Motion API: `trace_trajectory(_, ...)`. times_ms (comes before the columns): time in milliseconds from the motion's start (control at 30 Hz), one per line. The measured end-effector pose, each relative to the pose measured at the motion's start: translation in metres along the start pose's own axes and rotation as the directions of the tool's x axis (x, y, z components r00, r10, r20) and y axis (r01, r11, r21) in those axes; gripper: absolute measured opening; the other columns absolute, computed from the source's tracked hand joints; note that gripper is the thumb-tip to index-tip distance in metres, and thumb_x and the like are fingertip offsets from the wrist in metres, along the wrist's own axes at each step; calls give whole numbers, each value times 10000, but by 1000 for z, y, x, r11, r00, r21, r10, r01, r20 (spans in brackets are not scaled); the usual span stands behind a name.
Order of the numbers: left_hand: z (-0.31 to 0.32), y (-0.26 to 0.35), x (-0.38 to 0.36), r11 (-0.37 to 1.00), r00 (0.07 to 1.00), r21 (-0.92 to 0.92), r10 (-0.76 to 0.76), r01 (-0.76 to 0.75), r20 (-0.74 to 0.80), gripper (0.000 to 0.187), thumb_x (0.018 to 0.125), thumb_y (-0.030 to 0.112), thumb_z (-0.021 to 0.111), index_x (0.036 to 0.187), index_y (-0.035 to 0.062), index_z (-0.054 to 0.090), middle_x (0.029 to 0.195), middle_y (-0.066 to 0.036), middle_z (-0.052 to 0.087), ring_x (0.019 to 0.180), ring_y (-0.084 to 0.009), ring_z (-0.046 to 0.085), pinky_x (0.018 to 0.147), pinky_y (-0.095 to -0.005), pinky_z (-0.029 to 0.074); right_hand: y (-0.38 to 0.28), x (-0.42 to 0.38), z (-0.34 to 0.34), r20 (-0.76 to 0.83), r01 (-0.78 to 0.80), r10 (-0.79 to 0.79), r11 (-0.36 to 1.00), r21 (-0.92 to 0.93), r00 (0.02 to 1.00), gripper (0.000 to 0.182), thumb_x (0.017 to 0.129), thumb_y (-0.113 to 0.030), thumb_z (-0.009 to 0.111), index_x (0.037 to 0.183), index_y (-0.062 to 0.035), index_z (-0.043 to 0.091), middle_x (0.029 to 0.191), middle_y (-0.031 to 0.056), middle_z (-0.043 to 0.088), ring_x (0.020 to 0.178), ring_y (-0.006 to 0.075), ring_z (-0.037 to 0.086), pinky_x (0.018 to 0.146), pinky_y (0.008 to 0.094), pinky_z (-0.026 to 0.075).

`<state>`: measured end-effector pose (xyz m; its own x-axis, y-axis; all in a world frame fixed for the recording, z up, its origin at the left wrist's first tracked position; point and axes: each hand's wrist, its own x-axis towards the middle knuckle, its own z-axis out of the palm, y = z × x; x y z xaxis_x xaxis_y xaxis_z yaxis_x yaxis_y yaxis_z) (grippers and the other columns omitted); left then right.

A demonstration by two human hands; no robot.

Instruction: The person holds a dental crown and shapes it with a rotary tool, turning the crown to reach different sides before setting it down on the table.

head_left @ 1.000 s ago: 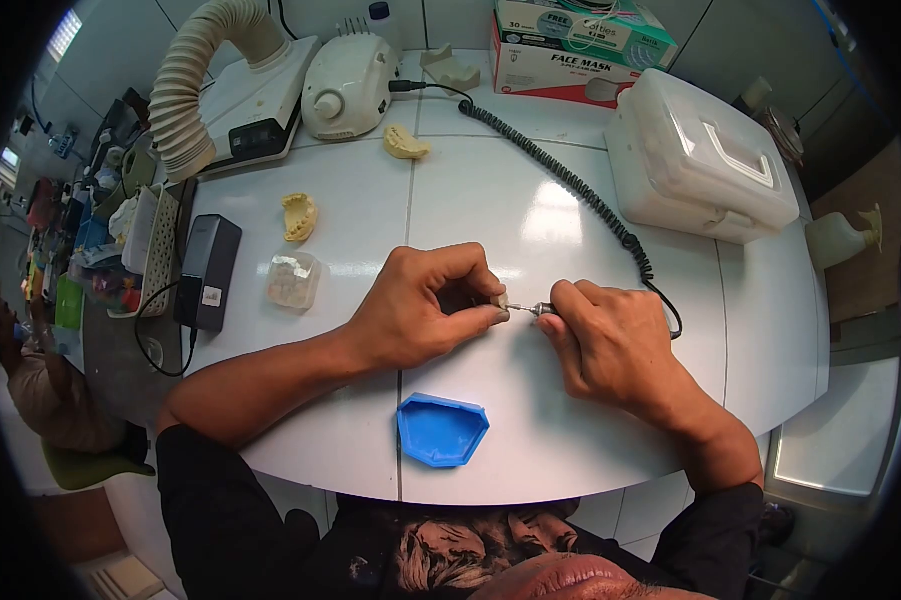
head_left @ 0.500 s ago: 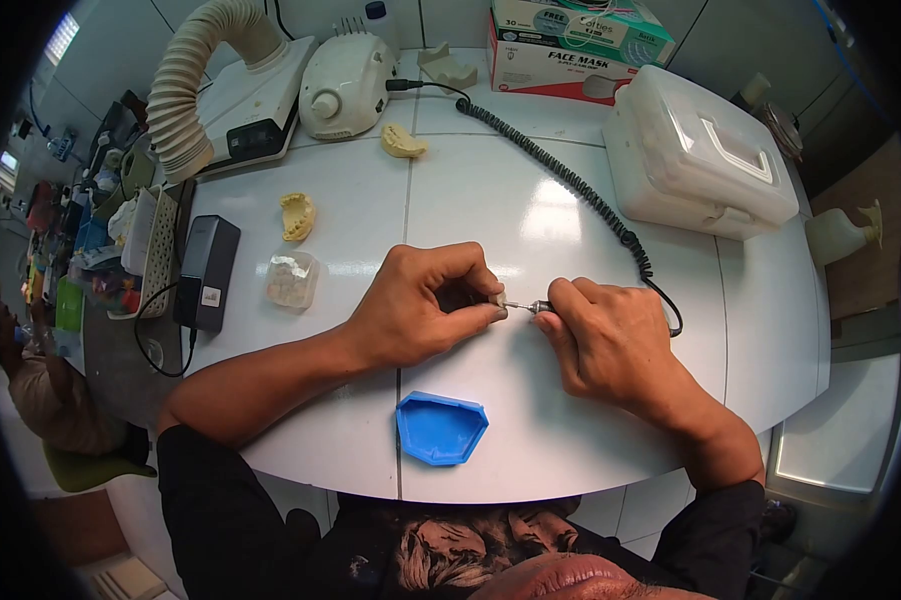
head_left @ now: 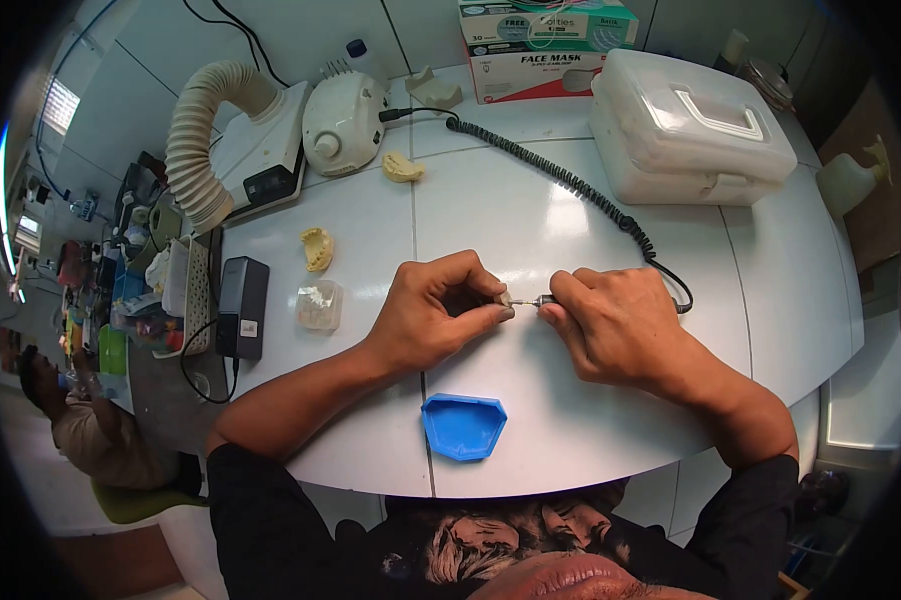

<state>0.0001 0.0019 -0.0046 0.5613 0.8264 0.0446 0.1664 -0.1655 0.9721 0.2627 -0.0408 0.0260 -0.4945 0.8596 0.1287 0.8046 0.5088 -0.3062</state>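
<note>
Hands meet at the middle of the white table (head_left: 530, 230). Our left hand (head_left: 435, 315) curls shut around a small pale piece (head_left: 505, 298), pinched between thumb and forefinger so that only its tip shows just past the fingertips; what it is we cannot quite tell, perhaps a tooth. Our right hand (head_left: 610, 325) closes on a handpiece (head_left: 545, 299), fingers wrapped tight, and its thin bur reaches across the small gap to touch the piece. A coiled cord (head_left: 570, 180) runs from the right hand back to the motor unit (head_left: 342, 122). A blue tray (head_left: 462, 425) lies near the table's front edge, below both hands. A cast (head_left: 317, 247) sits well to the left.
</note>
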Motion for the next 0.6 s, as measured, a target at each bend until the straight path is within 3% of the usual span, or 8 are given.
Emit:
trace_trajectory(267,-5,-5,1,998,999,-58,-32,34,23,247,977,-45,801,1152,11,636,1064,-95,762,1005,-146,755,891,-301,621,6,0,-3,28,-57,56,997,59,998,335,1098,-321,579,917,-47,649,713,156,684,619,423,666,591,538,490)
trace_trajectory(367,-4,-7,1,996,1000,-86,-19,20,18,239,981,-49,794,1155,9,641,1077,-96,764,1024,-149,754,903,-307,622,8,0,-2,4,-28,28,997,71,1000,419,1103,-354,569,899,-12,699,703,189,712,608,416,702,559,519,522)
trace_trajectory(600,-5,-10,1,995,999,-91,38,-34,37,236,999,-51,773,1185,2,638,1128,-113,764,1080,-163,748,943,-319,618,7,0,-3,8,-38,38,996,83,999,422,1103,-352,568,900,-8,702,700,193,711,596,416,698,553,526,519)
